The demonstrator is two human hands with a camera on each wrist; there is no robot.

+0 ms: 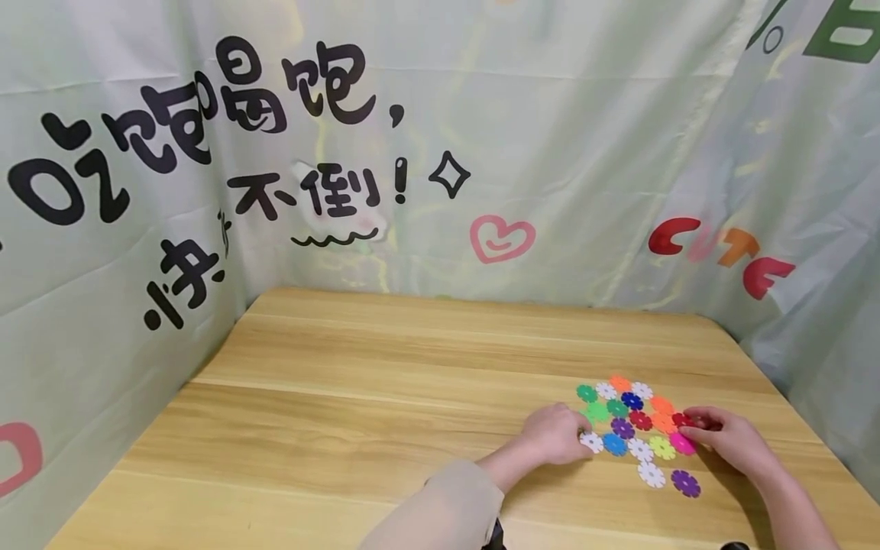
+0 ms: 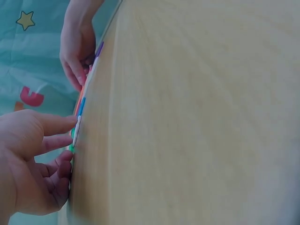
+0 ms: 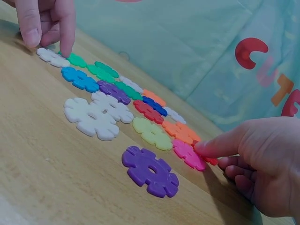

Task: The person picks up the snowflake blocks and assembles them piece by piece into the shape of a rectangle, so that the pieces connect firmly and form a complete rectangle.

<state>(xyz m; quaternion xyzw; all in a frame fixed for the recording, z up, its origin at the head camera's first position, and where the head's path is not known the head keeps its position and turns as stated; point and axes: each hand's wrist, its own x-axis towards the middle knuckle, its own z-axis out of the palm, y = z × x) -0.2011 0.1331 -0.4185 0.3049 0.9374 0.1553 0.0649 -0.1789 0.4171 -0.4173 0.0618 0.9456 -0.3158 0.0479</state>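
On the right part of the table lies a flat cluster of plastic snowflake discs in many colours. My left hand (image 1: 560,434) is at the cluster's left edge, with thumb and forefinger at the rim of a white snowflake disc (image 3: 52,57), pinching it. At the right edge, the thumb and forefinger of my right hand (image 1: 732,439) hold a red snowflake disc (image 1: 681,420), partly hidden by the thumb in the right wrist view. A pink disc (image 3: 188,154) lies right beside that thumb. Blue (image 3: 79,78) and green discs (image 3: 76,60) neighbour the white one.
Nearest the front lie a purple disc (image 1: 686,483) and another white disc (image 1: 651,474); the purple one is apart from the cluster. The wooden table (image 1: 309,397) reaches back to a printed curtain (image 1: 571,153). A dark object (image 1: 735,546) shows at the bottom edge.
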